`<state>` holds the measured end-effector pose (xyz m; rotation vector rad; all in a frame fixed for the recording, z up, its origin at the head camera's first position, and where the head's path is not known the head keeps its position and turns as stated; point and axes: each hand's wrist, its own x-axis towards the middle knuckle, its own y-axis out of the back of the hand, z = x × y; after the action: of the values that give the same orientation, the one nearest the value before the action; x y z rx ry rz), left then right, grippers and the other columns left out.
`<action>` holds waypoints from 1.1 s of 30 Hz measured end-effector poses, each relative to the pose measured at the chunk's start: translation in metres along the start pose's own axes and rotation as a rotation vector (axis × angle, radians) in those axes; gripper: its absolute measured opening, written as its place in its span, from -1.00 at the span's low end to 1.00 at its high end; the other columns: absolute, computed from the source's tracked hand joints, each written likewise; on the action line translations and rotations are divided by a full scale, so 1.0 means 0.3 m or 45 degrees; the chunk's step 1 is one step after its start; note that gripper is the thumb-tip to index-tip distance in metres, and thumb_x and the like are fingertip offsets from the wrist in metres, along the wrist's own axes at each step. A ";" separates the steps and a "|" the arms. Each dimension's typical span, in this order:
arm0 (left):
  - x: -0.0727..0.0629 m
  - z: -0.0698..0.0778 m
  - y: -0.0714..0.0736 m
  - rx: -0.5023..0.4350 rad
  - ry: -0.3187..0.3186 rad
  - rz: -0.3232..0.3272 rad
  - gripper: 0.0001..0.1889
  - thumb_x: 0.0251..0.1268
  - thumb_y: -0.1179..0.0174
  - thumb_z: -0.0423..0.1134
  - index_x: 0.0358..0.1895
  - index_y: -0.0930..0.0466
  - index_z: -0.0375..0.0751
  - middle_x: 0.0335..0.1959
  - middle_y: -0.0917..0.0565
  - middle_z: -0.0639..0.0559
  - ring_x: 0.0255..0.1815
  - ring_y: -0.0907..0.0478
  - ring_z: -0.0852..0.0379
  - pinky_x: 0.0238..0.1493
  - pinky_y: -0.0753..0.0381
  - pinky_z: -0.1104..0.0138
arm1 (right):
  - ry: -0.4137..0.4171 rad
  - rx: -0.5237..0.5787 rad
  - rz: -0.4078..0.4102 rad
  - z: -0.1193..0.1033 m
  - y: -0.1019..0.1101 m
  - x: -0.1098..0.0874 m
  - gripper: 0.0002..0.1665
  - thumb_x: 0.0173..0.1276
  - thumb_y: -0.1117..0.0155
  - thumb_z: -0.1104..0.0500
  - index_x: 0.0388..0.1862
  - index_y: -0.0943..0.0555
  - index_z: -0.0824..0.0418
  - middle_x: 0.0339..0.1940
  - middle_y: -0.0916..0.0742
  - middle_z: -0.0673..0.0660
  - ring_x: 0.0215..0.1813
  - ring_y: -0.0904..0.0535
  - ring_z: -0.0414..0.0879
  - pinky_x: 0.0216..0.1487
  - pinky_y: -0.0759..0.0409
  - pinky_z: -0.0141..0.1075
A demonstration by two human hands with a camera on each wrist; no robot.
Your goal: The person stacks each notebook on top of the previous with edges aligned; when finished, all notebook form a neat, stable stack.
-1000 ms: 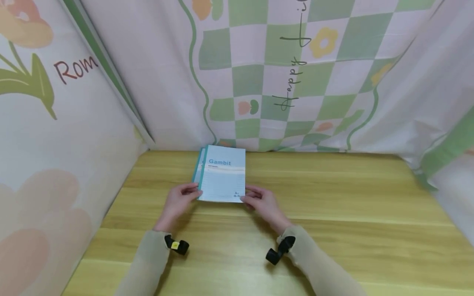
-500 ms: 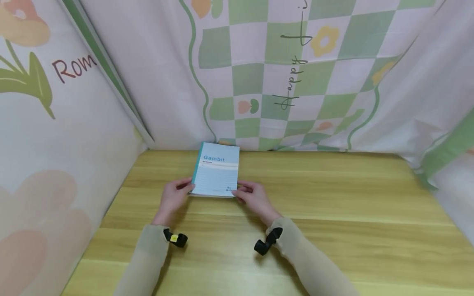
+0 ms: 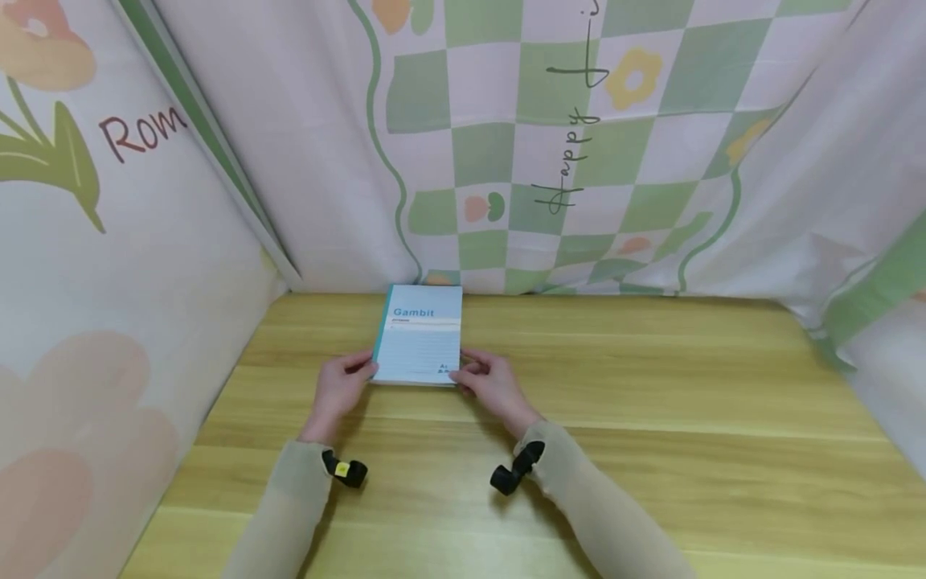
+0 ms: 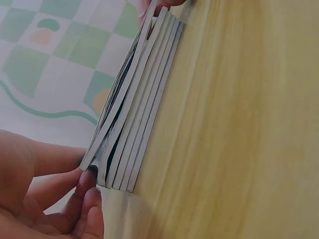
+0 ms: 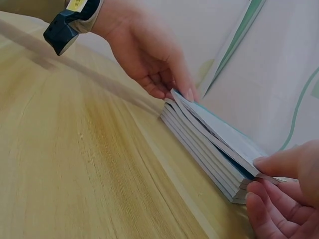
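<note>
A light blue notebook [image 3: 417, 342] with a teal spine and the word "Gambit" lies over a stack of several similar notebooks [image 4: 142, 132] on the wooden table. My left hand [image 3: 340, 390] pinches its near left corner, thumb on top and fingers underneath. On the other side, my right hand [image 3: 494, 386] pinches the near right corner the same way. In the right wrist view, the notebook's near edge [image 5: 219, 142] is slightly raised, with dark gaps between it and the stack [image 5: 194, 149]. From above, the top notebook hides most of the pile.
The wooden table [image 3: 651, 386] extends widely to the right and toward me. A checkered curtain [image 3: 535, 161] hangs along its back edge, right behind the stack. A printed wall covering [image 3: 181, 322] borders the left side. Black wrist cameras [image 3: 517, 469] sit on both sleeves.
Both hands have moved left and slightly away from me with the top notebook. It was offset to the right of the notebook beneath; now it lines up over the stack.
</note>
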<state>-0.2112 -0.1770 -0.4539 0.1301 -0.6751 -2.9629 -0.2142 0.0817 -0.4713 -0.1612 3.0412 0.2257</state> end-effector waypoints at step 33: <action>-0.038 0.067 -0.030 -0.021 -0.130 0.120 -0.48 0.46 -0.27 -0.15 0.37 -0.48 -0.33 0.28 -0.55 -0.24 0.27 -0.46 -0.18 0.32 -0.45 0.03 | -0.006 0.013 -0.010 -0.023 0.090 -0.027 -0.24 0.44 -0.38 -0.07 0.46 -0.43 0.31 0.11 -0.71 0.25 0.03 -0.67 0.12 0.08 -0.67 -0.10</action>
<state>-0.2028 -0.1589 -0.4390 -0.0530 -0.6498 -2.8998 -0.2097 0.1081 -0.4598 -0.1718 3.0359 0.2097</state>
